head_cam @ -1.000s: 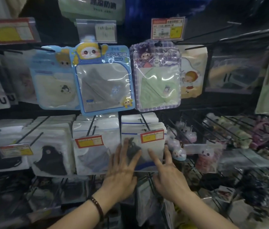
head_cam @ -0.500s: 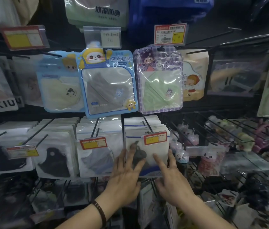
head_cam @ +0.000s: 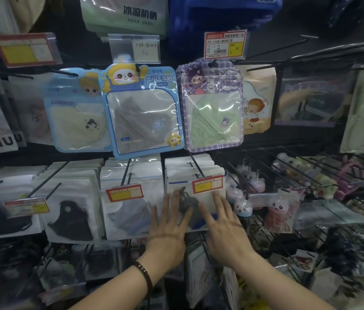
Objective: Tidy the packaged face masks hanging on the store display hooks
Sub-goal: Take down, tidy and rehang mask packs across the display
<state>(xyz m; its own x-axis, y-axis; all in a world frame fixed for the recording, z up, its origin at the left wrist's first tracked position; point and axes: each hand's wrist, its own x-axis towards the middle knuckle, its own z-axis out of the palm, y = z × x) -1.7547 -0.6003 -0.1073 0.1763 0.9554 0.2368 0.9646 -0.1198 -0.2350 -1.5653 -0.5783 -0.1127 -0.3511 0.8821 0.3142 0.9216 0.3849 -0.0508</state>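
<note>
Mask pack upright, front facing outward

It was dim all round, and the rows far above and below the left hand and right hand sank into shadow. White glare streaked the glossy blue-edged plastic pouch just above them. The fingers looked soft with blur. Off to their right, the thin black wire hooks bowed and smeared toward the edge.

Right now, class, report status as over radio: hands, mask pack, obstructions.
Left hand, right hand open, flat on mask pack. Pack hangs front of stack. Price tag overhangs its top.
</note>
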